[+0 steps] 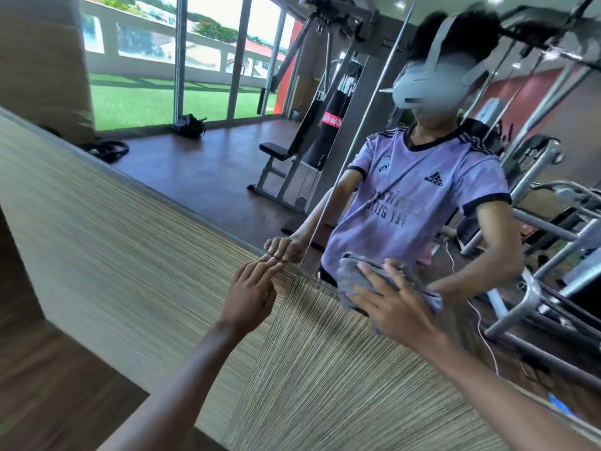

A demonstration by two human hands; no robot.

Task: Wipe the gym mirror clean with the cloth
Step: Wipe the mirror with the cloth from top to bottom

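Right hand (390, 304): fingers spread, pressing grey cloth (353, 275) flat on mirror (211, 157). Left hand (252, 296): straight fingertips touching mirror's lower edge.

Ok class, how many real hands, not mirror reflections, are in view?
2. The left hand touches the mirror at its lower edge; the right hand presses the cloth flat on it.

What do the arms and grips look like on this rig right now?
Two bare forearms, no gloves, watch or bands. The left grip and right grip are bare hands; no rings show. The mirror reflects a lilac shirt with short sleeves, black cuffs and black shoulder stripes.
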